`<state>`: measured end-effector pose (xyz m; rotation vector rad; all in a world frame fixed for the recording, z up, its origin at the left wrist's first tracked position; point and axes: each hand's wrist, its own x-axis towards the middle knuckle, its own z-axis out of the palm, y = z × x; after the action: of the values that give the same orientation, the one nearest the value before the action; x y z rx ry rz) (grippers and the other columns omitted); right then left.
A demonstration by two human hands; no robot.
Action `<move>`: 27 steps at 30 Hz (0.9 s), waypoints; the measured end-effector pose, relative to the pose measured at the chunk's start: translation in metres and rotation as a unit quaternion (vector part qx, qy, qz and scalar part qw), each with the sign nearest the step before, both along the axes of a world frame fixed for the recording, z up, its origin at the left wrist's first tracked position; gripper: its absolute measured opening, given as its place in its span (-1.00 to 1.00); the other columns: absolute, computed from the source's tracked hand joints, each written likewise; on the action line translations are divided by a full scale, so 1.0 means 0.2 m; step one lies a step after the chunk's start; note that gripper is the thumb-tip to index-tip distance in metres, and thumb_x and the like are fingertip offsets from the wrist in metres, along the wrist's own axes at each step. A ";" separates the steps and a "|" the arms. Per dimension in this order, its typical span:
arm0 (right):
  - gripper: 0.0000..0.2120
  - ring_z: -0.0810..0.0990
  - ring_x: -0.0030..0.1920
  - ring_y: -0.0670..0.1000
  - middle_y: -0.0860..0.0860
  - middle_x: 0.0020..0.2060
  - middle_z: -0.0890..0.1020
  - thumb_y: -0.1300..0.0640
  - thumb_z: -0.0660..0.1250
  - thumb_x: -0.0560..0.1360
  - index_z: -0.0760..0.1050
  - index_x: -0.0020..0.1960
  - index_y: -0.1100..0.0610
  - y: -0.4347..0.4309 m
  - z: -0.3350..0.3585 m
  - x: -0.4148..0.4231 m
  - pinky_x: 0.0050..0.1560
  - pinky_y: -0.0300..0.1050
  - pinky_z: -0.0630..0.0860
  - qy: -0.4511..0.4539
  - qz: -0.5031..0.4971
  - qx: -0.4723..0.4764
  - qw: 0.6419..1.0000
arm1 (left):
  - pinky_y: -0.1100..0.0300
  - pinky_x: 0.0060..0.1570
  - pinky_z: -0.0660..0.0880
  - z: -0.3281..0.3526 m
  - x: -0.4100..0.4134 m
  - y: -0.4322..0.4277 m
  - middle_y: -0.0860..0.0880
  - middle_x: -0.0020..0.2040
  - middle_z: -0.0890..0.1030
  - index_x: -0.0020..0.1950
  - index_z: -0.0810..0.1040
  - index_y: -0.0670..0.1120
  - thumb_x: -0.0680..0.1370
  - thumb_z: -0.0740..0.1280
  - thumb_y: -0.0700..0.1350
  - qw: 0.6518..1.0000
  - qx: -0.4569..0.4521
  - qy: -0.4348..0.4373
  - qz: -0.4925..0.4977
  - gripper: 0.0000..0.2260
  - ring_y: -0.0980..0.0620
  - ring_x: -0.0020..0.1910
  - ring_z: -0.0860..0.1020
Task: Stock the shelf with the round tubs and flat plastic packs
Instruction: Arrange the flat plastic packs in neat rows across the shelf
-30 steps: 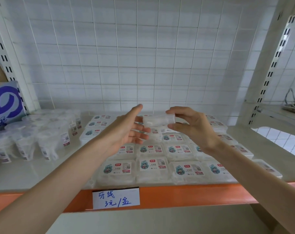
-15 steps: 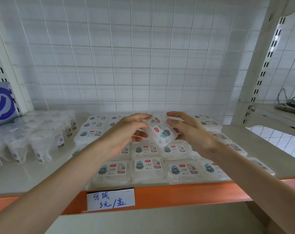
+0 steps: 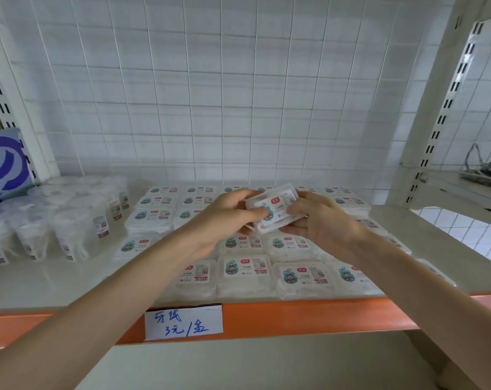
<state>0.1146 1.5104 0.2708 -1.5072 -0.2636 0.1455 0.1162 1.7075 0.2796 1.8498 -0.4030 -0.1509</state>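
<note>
Your left hand (image 3: 224,218) and right hand (image 3: 320,220) meet at frame centre, forearms reaching in from below, thumbs and fingers pinching one tilted pack (image 3: 275,209) at either end, above the rows of packs (image 3: 245,273) lying on the shelf (image 3: 55,280); tubs (image 3: 69,218) stand at left

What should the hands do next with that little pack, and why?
Probably lower the pack flat onto the rows of packs below. The left hand and right hand hold it tilted, label up, just above those rows on the shelf.
</note>
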 end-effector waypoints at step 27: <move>-0.54 0.52 -0.07 -0.27 -0.20 0.04 0.56 -0.11 0.59 0.29 0.52 0.11 -0.07 -0.17 -0.12 0.11 -0.17 -0.36 0.45 -0.190 -0.183 -0.396 0.879 | 0.21 0.33 0.22 -0.27 -0.23 0.05 0.19 0.34 0.37 0.43 0.33 0.11 0.58 -0.03 0.34 0.851 0.440 -0.275 0.078 -0.48 0.16 0.32 0.33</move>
<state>0.1360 1.4762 0.2478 -2.3771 -0.2341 -0.4046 0.0693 1.7181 0.2253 2.8352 -0.6393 0.3912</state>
